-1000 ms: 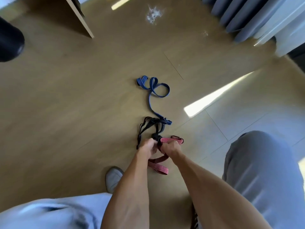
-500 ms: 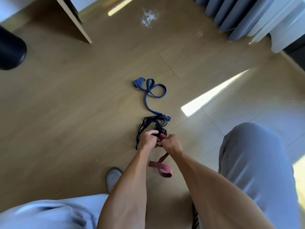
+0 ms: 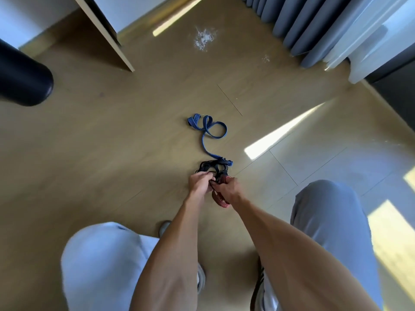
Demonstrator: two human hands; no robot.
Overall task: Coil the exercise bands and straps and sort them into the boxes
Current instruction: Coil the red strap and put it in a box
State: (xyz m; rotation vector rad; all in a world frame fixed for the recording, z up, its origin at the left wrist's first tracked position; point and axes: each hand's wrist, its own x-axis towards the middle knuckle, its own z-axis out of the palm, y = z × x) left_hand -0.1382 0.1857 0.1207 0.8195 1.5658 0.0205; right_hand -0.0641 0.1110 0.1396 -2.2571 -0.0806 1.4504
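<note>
At the centre of the frame, the left hand (image 3: pixel 200 183) and right hand (image 3: pixel 229 186) are working close together, each with fingers curled and gripping the red strap (image 3: pixel 219 196), a striped loop of which is hanging down between the wrists. Just above the hands, a black strap tangle (image 3: pixel 210 167) is lying on the wooden floor (image 3: pixel 112 142), touching the near end of the blue strap (image 3: pixel 207 133), which is running toward upper centre in a loose loop. No boxes are showing.
</note>
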